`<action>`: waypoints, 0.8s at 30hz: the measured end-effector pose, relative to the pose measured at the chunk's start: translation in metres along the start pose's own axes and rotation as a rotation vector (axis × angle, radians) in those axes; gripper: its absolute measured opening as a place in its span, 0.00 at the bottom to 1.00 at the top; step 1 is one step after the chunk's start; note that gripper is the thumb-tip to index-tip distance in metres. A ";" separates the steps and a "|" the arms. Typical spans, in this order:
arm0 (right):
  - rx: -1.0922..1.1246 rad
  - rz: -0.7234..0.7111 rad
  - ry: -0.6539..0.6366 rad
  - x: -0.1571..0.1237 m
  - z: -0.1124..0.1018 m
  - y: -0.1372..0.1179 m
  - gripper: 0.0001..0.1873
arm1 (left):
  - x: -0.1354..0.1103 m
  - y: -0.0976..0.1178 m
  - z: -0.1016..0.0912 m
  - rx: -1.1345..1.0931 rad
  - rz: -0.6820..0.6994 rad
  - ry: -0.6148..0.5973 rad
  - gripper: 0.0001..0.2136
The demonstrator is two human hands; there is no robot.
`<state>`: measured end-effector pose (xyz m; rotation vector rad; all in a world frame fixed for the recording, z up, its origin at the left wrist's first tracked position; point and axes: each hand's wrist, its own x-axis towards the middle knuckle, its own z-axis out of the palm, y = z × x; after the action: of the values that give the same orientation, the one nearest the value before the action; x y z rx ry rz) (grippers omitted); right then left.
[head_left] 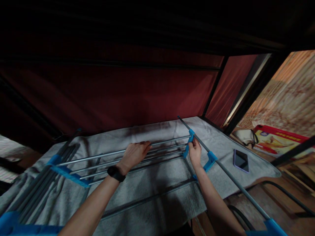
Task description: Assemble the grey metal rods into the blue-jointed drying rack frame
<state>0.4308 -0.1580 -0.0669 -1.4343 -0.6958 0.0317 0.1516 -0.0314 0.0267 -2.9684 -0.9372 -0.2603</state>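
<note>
A partly built rack of grey metal tubes and blue plastic connectors stands on a grey cloth. My left hand [136,156], with a black watch on its wrist, has its fingers closed around the top metal tube [98,157] of a row of parallel tubes. At the right end of that row, my right hand [195,153] pinches the blue connector [189,144]; its fingertips are partly hidden. A long upright tube [236,182] runs past the right hand through another blue connector [211,160]. The left ends of the row sit in a blue connector [70,175].
Several loose grey tubes [40,193] lie at the left on the grey cloth [157,180]. A phone [241,160] rests on the cloth at the right. Beyond it are a red and yellow box [280,141] and a dark frame post [253,93]. Dark red fabric [137,95] hangs behind.
</note>
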 end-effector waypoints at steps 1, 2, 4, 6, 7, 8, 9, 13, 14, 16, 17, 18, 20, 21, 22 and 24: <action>0.002 0.006 -0.003 0.000 0.000 0.000 0.29 | 0.000 0.000 -0.001 0.000 0.002 -0.003 0.18; 0.004 0.010 -0.005 0.000 0.000 0.001 0.29 | 0.000 0.000 -0.001 -0.001 0.003 -0.007 0.19; 0.005 0.014 -0.004 0.000 0.000 0.001 0.29 | -0.001 0.000 -0.002 0.000 0.004 -0.013 0.19; 0.001 0.015 0.001 0.000 0.000 0.001 0.30 | -0.001 0.001 -0.002 0.001 0.001 -0.015 0.19; -0.001 0.015 -0.001 -0.001 0.000 0.001 0.29 | -0.001 0.001 -0.002 0.002 -0.002 -0.016 0.19; -0.004 0.013 -0.003 -0.001 0.000 0.001 0.29 | -0.001 0.001 -0.002 0.002 -0.004 -0.017 0.19; -0.007 0.011 -0.007 -0.001 0.000 0.001 0.29 | 0.000 0.001 -0.003 0.002 -0.006 -0.019 0.19; -0.020 0.011 -0.010 -0.001 -0.001 0.002 0.29 | 0.001 0.002 -0.006 -0.008 -0.017 -0.040 0.18; -0.020 0.011 -0.010 -0.001 -0.001 0.003 0.29 | 0.001 0.003 -0.007 -0.013 -0.020 -0.042 0.18; -0.016 0.006 -0.011 -0.001 -0.001 0.005 0.29 | 0.002 0.003 -0.009 -0.020 -0.018 -0.045 0.19; -0.014 0.004 -0.007 -0.001 0.000 0.006 0.29 | 0.002 0.003 -0.009 -0.020 -0.016 -0.048 0.19; -0.013 0.003 -0.002 -0.001 0.000 0.007 0.29 | 0.002 0.003 -0.010 -0.017 -0.014 -0.053 0.19; -0.014 0.003 0.005 -0.001 0.000 0.007 0.30 | 0.002 0.003 -0.010 -0.011 -0.019 -0.064 0.19; -0.015 0.003 0.006 -0.001 0.000 0.008 0.30 | 0.003 0.003 -0.010 -0.010 -0.025 -0.069 0.19; -0.016 0.003 0.006 -0.001 0.000 0.008 0.30 | 0.003 0.003 -0.010 -0.012 -0.028 -0.073 0.19; -0.018 0.003 0.004 -0.001 0.000 0.007 0.30 | 0.004 0.003 -0.009 -0.016 -0.027 -0.080 0.20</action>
<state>0.4329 -0.1574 -0.0740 -1.4524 -0.6923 0.0243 0.1545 -0.0322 0.0364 -3.0026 -0.9886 -0.1517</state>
